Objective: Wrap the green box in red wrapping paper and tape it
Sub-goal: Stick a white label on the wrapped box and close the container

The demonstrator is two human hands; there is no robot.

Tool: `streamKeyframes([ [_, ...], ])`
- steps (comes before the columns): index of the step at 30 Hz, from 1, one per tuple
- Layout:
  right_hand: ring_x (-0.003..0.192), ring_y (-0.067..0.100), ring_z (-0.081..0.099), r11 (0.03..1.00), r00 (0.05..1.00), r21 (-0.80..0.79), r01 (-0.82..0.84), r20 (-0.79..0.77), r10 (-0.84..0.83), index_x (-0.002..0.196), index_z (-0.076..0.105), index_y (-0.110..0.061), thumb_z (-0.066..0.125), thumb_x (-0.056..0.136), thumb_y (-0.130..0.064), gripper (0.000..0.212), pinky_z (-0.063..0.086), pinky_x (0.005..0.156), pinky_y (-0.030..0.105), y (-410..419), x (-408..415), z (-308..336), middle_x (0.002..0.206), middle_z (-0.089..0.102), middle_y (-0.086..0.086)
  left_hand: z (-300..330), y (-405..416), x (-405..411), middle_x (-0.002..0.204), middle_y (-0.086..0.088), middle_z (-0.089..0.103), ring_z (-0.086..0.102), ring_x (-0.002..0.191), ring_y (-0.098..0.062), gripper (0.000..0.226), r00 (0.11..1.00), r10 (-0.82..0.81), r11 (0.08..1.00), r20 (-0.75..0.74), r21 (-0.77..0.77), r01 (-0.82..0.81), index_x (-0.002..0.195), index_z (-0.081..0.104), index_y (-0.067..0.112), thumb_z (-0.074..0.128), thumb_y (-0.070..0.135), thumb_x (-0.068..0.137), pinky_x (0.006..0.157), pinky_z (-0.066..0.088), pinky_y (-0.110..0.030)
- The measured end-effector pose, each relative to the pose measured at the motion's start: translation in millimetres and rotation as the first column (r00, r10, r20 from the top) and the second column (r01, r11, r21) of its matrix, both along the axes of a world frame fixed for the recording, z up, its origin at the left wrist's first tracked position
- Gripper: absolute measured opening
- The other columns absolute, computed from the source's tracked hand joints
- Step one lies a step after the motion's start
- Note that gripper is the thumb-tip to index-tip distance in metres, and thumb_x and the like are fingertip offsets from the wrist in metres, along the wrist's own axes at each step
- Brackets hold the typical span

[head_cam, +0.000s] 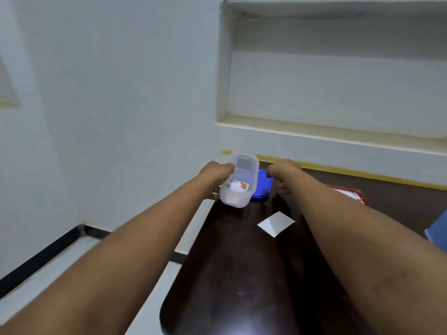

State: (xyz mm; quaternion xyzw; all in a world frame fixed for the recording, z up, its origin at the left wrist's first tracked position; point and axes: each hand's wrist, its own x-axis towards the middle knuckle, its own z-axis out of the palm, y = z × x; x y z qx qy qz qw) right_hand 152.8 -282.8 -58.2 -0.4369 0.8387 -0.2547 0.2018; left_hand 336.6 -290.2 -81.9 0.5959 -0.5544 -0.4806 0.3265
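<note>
A: Where's the green box?

B: Not in view. The left hand [217, 176] grips a clear tub [238, 182] at the surface's [242, 274] far left corner; the right hand [283, 176] pinches the blue lid [262, 189] beside it.

A: And the paper?

B: Something red [350, 193] lies by the right edge, possibly it. Probably thin and easily torn, so lift it by an edge. A white slip [276, 224] lies mid-surface.

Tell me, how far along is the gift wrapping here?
Barely begun. Nothing looks wrapped, and no green box is in view. The left hand holds a clear plastic container, tilted; the right hand reaches by a blue lid. Something red lies at the table's far right. Wrapping and taping remain.
</note>
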Motion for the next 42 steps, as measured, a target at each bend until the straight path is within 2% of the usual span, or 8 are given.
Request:
streamKeyframes([
  [2, 0.110, 0.030, 0.063, 0.994, 0.999, 0.108, -0.014, -0.027, 0.017, 0.109, 0.055, -0.011, 0.071, 0.092, -0.041, 0.038, 0.057, 0.096, 0.041, -11.8, 7.0, -7.4, 0.111, 0.053, 0.010, -2.2, -3.8, 9.6, 0.109, -0.009, 0.063, 0.064, 0.093, -0.028, 0.037, 0.987, 0.039, 0.997, -0.158, 0.071, -0.028, 0.126, 0.054, 0.015, 0.056, 0.033, 0.093, 0.072, 0.055, -0.038],
  [7, 0.092, 0.030, 0.062, 0.977, 0.993, 0.212, -0.004, -0.118, 0.029, 0.127, 0.059, -0.018, 0.085, 0.054, -0.069, 0.093, 0.045, 0.053, 0.034, -44.5, 16.8, -35.8, 0.123, 0.059, 0.011, -21.2, -19.3, 22.7, 0.115, -0.010, 0.064, 0.068, 0.094, -0.028, 0.066, 0.945, 0.070, 0.994, -0.318, 0.098, -0.041, 0.129, 0.054, 0.017, 0.068, 0.050, 0.074, 0.069, 0.055, -0.035],
  [16, 0.095, 0.039, 0.061, 0.979, 0.910, -0.188, 0.076, 0.414, 0.009, 0.112, 0.052, -0.005, 0.061, 0.074, -0.001, 0.039, 0.056, 0.077, 0.045, -28.4, 18.9, -2.7, 0.108, 0.057, 0.018, -28.0, -26.1, 19.1, 0.114, -0.006, 0.074, 0.073, 0.102, -0.029, 0.078, 0.857, 0.073, 0.996, -0.509, 0.083, -0.036, 0.120, 0.067, 0.023, 0.084, 0.067, 0.058, 0.092, 0.060, -0.047],
  [21, 0.088, 0.031, 0.056, 0.940, 0.885, -0.301, -0.160, 0.379, 0.272, 0.119, 0.052, -0.006, 0.052, 0.086, 0.003, 0.034, 0.051, 0.076, 0.040, 9.5, 37.1, 34.5, 0.101, 0.056, 0.017, -7.5, -16.8, -2.3, 0.119, -0.006, 0.074, 0.076, 0.097, -0.028, 0.116, 0.788, 0.081, 0.996, -0.610, 0.032, -0.078, 0.139, 0.057, 0.020, 0.087, 0.079, 0.043, 0.089, 0.062, -0.048],
  [23, 0.097, 0.030, 0.063, 0.909, 0.852, -0.340, -0.242, 0.374, 0.367, 0.132, 0.053, -0.021, 0.058, 0.091, -0.020, 0.041, 0.056, 0.088, 0.042, 24.6, 46.2, 37.3, 0.119, 0.060, 0.012, 3.0, -10.7, -13.6, 0.128, -0.005, 0.068, 0.076, 0.100, -0.027, 0.128, 0.762, 0.060, 0.997, -0.645, 0.009, -0.071, 0.149, 0.043, 0.018, 0.085, 0.081, 0.045, 0.089, 0.062, -0.047],
  [27, 0.116, 0.025, 0.060, 0.871, 0.864, -0.437, -0.226, 0.323, 0.386, 0.155, 0.035, -0.047, 0.059, 0.086, -0.071, 0.077, 0.049, 0.097, 0.037, 48.9, 47.5, 39.2, 0.151, 0.045, 0.003, 23.0, 7.2, -32.6, 0.144, 0.000, 0.059, 0.071, 0.114, -0.024, 0.106, 0.671, -0.071, 0.996, -0.738, -0.087, 0.009, 0.157, 0.029, 0.038, 0.070, 0.082, 0.070, 0.096, 0.059, -0.049],
  [34, 0.136, 0.028, 0.050, 0.794, 0.909, -0.555, -0.247, 0.152, 0.389, 0.158, 0.030, -0.047, 0.047, 0.096, -0.069, 0.067, 0.037, 0.094, 0.031, 92.1, 31.5, 47.4, 0.158, 0.042, 0.007, 45.7, 39.5, -51.5, 0.129, -0.006, 0.071, 0.073, 0.111, -0.025, 0.045, 0.639, -0.274, 0.946, -0.719, -0.322, 0.042, 0.146, 0.045, 0.029, 0.049, 0.050, 0.106, 0.087, 0.062, -0.045],
  [42, 0.139, 0.019, 0.048, 0.730, 0.900, -0.662, -0.172, 0.195, 0.389, 0.150, 0.044, -0.049, 0.056, 0.092, -0.067, 0.063, 0.038, 0.115, 0.039, 125.4, 7.7, 66.9, 0.156, 0.047, -0.007, 70.8, 76.2, -74.5, 0.134, -0.001, 0.068, 0.072, 0.113, -0.022, 0.052, 0.657, -0.320, 0.915, -0.683, -0.404, 0.027, 0.150, 0.040, 0.036, 0.055, 0.051, 0.103, 0.097, 0.059, -0.049],
])
